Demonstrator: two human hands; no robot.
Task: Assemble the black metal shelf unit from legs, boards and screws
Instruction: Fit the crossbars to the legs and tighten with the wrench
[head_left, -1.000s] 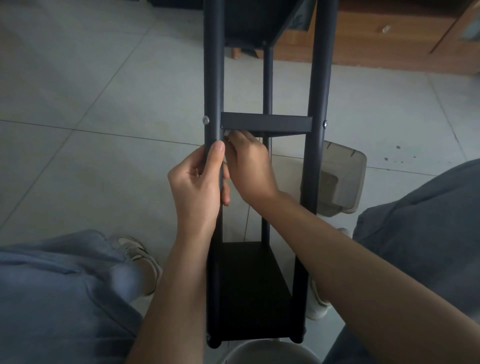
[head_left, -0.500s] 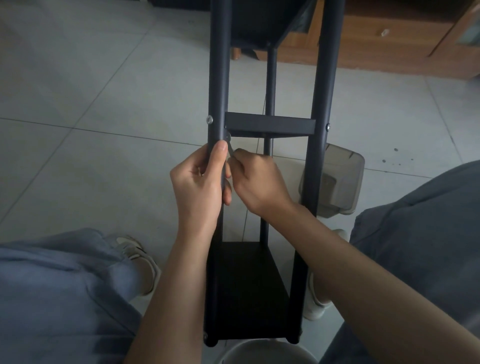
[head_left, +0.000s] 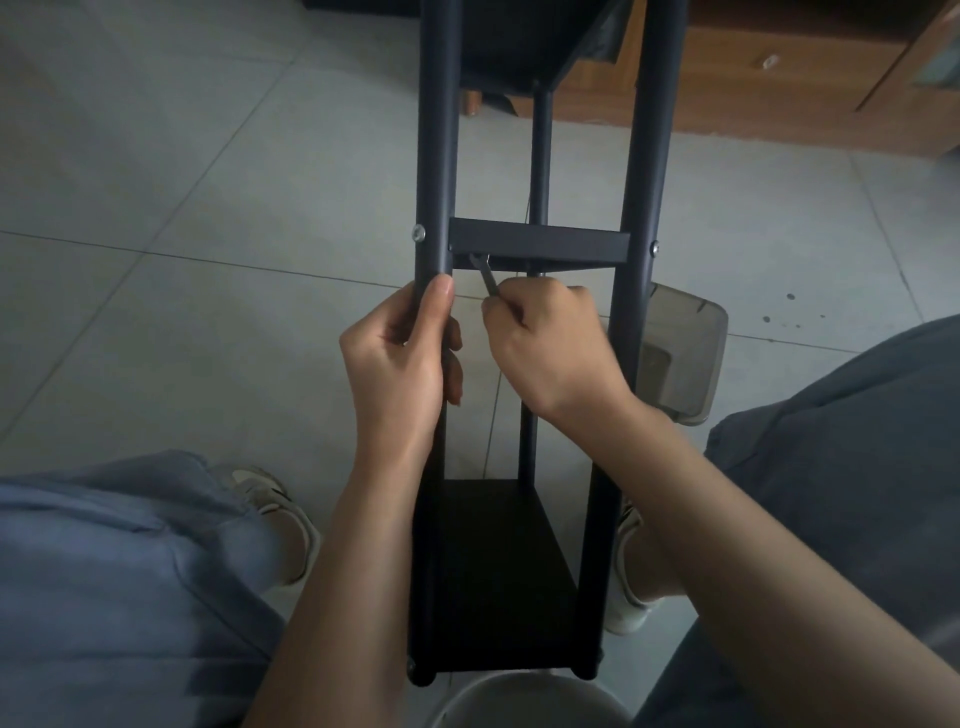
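Note:
The black metal shelf unit lies tipped toward me, its legs running up the frame. My left hand (head_left: 402, 358) grips the left front leg (head_left: 436, 156) just below the middle board (head_left: 540, 243). My right hand (head_left: 550, 348) pinches a small dark wrench (head_left: 484, 275) whose head sits under the middle board's left corner, by the leg. Silver screw heads show on the left leg (head_left: 418, 232) and the right leg (head_left: 653, 249) at board height. The bottom board (head_left: 498, 571) lies near my knees; the top board (head_left: 524, 41) is at the frame's upper edge.
A translucent grey plastic bin (head_left: 675, 353) stands on the tiled floor right of the shelf. A wooden cabinet (head_left: 779, 78) runs along the back. My knees flank the shelf, and a round pale stool edge (head_left: 530, 701) shows at the bottom.
My right hand has drawn back from under the middle board toward me, so the wrench now shows between fingers and board. The left hand keeps its hold on the leg.

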